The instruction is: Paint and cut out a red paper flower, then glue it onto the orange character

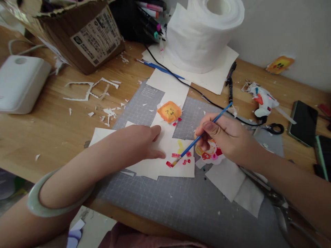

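My right hand point(222, 132) grips a thin blue paintbrush point(191, 145). The brush's tip touches a red dab of paint point(169, 164) on a sheet of white paper point(150, 168). Other red strokes and a yellow smear point(180, 147) lie close by on that sheet. My left hand point(144, 141) rests on the paper left of the marks, thumb and forefinger apart, nothing held. Just beyond it is an orange cutout with a drawn face point(169, 112), with red spots at its lower edge. A colourful painted cutout point(210, 151) lies partly hidden under my right hand.
A grey cutting mat point(165, 196) lies beneath the papers. Around it are a cardboard box point(85, 41), a big white tissue roll point(201, 38), a black cable point(190, 86), paper scraps point(110, 113), a phone point(302, 122) and folded tissue point(232, 184).
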`<state>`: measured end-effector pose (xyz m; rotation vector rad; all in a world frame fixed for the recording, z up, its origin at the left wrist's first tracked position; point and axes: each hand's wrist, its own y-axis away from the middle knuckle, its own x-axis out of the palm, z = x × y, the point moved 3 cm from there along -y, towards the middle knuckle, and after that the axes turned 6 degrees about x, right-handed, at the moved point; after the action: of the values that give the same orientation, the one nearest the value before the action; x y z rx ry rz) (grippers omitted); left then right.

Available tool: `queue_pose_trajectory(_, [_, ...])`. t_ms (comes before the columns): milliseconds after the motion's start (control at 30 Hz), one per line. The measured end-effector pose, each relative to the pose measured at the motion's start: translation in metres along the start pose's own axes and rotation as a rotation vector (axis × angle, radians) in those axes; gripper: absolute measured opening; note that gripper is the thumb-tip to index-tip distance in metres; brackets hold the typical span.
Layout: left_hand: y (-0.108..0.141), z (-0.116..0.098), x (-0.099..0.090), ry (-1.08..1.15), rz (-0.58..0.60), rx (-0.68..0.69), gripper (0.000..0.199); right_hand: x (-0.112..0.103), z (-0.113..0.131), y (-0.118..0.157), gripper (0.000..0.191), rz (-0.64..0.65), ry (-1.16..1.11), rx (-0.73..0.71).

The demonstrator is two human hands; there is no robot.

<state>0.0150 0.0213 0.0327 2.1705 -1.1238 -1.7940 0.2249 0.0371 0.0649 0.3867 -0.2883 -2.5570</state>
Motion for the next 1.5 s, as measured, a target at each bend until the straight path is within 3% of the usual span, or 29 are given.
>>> queue_pose_trajectory(733, [0.001,-0.001,0.001,-0.022,-0.009,0.013,0.043,0.005,-0.002,-0.004,0.034,0.021,0.030,0.004])
queue_pose_trajectory(1000, [0.001,-0.002,0.001,-0.031,-0.015,0.028,0.038,0.006,0.002,-0.006,0.026,0.041,0.126,-0.055])
queue_pose_trajectory(1200, [0.000,0.001,0.003,-0.024,-0.002,0.008,0.046,0.007,0.007,-0.007,0.026,0.062,0.181,-0.067])
queue_pose_trajectory(1500, [0.000,-0.002,0.002,-0.019,-0.030,0.026,0.040,0.009,0.012,-0.008,0.026,0.081,0.231,-0.210])
